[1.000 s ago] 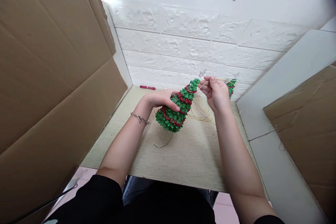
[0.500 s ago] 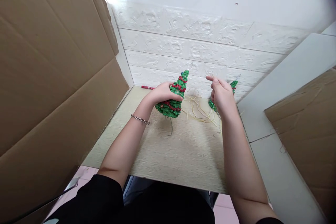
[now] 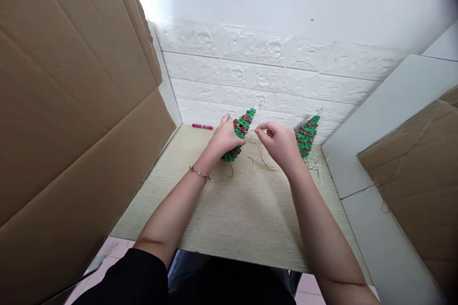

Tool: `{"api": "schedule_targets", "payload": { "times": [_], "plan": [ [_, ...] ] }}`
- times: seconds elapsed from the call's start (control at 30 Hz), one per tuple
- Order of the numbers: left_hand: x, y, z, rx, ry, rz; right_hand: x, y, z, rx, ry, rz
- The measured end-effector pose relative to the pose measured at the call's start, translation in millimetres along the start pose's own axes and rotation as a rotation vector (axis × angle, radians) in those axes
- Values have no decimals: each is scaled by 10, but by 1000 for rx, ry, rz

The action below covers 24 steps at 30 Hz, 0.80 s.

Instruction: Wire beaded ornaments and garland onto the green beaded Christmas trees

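Observation:
My left hand point(image 3: 226, 139) is wrapped round a small green beaded Christmas tree point(image 3: 242, 125) with red garlands and a clear top. The tree tilts to the right, and a dark wire end hangs below its base. Just right of it, my right hand point(image 3: 277, 145) is closed in a pinch. A thin pale thread point(image 3: 251, 131) runs from its fingertips to the tree's side. Behind my right hand stands a second beaded tree point(image 3: 307, 137), its left edge partly hidden.
Loose pale and yellow threads point(image 3: 263, 158) lie on the wooden tabletop point(image 3: 236, 214). A red tube-like item point(image 3: 202, 127) rests by the white brick-patterned wall point(image 3: 250, 76). Cardboard point(image 3: 82, 90) walls in the left side, and another cardboard sheet point(image 3: 415, 167) stands right.
My right hand has moved left and down, to beside the held tree. More of the second tree shows now. The left hand keeps hold of its tree, which has turned a little.

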<state>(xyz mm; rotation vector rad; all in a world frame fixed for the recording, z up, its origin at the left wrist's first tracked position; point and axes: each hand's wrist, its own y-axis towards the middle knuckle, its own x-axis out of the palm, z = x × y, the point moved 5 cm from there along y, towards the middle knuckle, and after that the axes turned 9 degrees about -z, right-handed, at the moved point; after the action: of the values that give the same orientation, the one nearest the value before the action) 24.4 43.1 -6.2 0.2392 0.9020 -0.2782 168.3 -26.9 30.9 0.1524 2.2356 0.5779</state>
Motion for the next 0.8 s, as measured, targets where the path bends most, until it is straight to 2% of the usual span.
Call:
{"api": "schedule_targets", "payload": {
  "times": [0.1, 0.17, 0.3, 0.37, 0.43, 0.63, 0.8],
  "plan": [
    [-18, 23, -18, 23, -49, 32, 15, -9, -11, -39, -35, 9],
    [-37, 48, -71, 35, -145, 5, -4, -22, -4, -48, -60, 10],
    [-26, 57, -168, 34, -526, -235, -76, -42, 8, -37, -88, -10],
    [-47, 44, -166, 46, -609, -279, -106, -46, 9, -13, -87, -22],
    [-74, 44, -146, 61, -527, -250, -124, -47, -1, 4, -76, -25],
    [-63, 38, -21, 78, 2, -43, -63, -47, -27, -26, -106, -46],
    [-18, -43, 125, 89, 133, 33, 18, -40, -2, -52, -156, -23]
  ]
}}
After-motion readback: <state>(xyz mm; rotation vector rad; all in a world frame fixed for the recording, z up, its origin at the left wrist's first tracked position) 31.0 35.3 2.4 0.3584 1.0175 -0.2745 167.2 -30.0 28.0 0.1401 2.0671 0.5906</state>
